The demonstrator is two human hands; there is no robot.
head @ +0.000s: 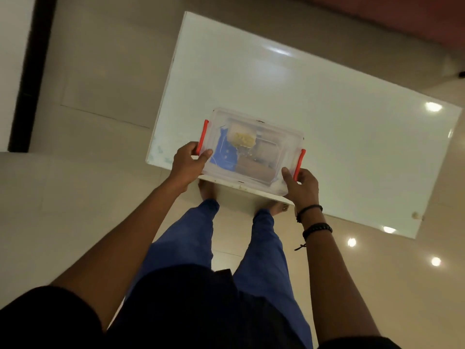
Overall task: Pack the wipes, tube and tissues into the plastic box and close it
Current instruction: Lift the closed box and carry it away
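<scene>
- Nearest the camera, a dark top (176, 311) and blue trousers (264, 248) are seen, with bare feet just under the near edge of the table (327, 109).
- Both forearms are stretched toward the table; dark bracelets (315, 227) are worn on the right wrist.
- A clear plastic box (251, 149) with its lid on is seen at the table's near edge.
- One red latch (203, 137) is gripped by the left hand (187, 163), fingers curled over the box's end.
- The other red latch (299, 165) is clasped by the right hand (302, 186) at the opposite end.
- Inside the box, a blue pack (225, 153), a yellowish pack (242, 139) and a brownish item (254, 170) are seen blurred through the lid.
</scene>
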